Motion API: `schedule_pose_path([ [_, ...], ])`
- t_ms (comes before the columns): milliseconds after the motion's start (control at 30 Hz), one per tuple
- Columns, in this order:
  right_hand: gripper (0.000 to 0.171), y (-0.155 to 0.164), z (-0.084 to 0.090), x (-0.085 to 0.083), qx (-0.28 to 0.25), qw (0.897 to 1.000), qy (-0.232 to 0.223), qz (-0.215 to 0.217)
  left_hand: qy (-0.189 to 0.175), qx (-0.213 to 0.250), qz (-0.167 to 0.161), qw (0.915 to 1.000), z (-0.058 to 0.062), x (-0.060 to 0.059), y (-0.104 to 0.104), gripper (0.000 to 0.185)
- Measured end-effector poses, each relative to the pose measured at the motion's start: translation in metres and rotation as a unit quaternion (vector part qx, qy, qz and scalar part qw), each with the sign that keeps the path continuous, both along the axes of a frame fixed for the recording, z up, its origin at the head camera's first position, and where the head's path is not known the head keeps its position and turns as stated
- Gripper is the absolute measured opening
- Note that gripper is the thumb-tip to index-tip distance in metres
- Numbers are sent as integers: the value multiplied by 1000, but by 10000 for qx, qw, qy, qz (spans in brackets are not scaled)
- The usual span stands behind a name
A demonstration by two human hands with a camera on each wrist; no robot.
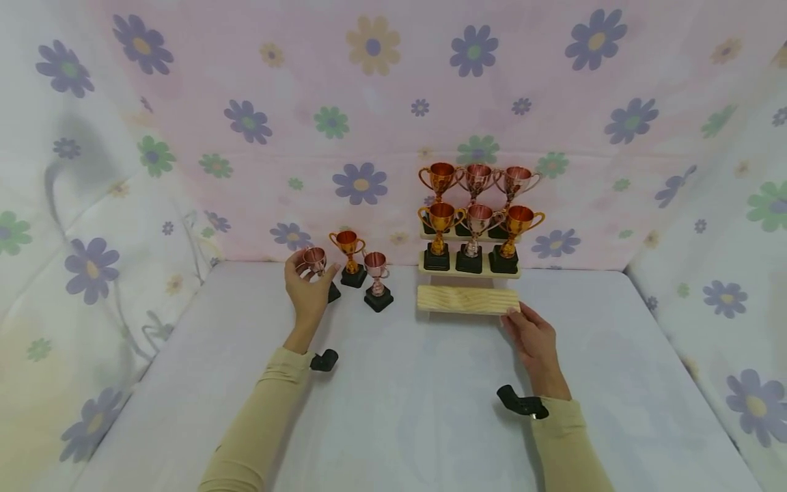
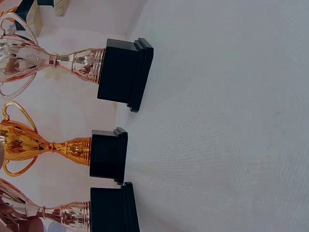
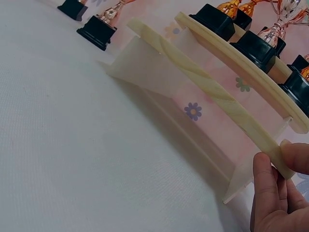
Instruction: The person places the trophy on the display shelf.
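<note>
My left hand (image 1: pixel 309 297) holds a small rose-gold trophy (image 1: pixel 315 260) by its cup, thumb on one side and fingers on the other. In the left wrist view its black base (image 2: pixel 112 210) shows at the bottom edge; whether that base touches the table I cannot tell. Beside it stand a gold trophy (image 1: pixel 348 247) and another rose-gold trophy (image 1: pixel 376 265), both upright on black bases. Over on the right, my right hand (image 1: pixel 536 342) pinches the right end of the lowest wooden step (image 1: pixel 467 299) of a tiered display stand, between thumb and fingers.
The stand's two upper steps bear gold and rose-gold trophies, among them a front gold trophy (image 1: pixel 439 222). Clear side panels (image 3: pixel 239 179) support the steps. A flowered cloth (image 1: pixel 295 82) hangs behind the white-covered table (image 1: pixel 418 410).
</note>
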State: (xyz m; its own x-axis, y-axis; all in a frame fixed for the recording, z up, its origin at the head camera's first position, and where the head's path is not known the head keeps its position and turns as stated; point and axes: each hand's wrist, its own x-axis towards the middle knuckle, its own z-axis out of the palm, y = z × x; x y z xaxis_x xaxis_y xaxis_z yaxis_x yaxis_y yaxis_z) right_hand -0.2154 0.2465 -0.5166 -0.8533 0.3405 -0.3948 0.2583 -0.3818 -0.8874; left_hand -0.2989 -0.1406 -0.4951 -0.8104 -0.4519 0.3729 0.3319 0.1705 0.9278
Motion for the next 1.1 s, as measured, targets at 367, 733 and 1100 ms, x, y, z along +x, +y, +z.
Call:
schedule_pose_path([
  [367,56,-3,0,-4,-50,9999,-146,4,203,-292,49,9994,29,23,2,52],
  [733,57,-1,3,-3,-42,9999,-164,-36,-227,-400,-740,9962,32,33,-12,51],
  [1100,57,-1,3,-3,-19,9998,-210,-5,-877,-1059,-1676,9762,22,58,-29,51],
])
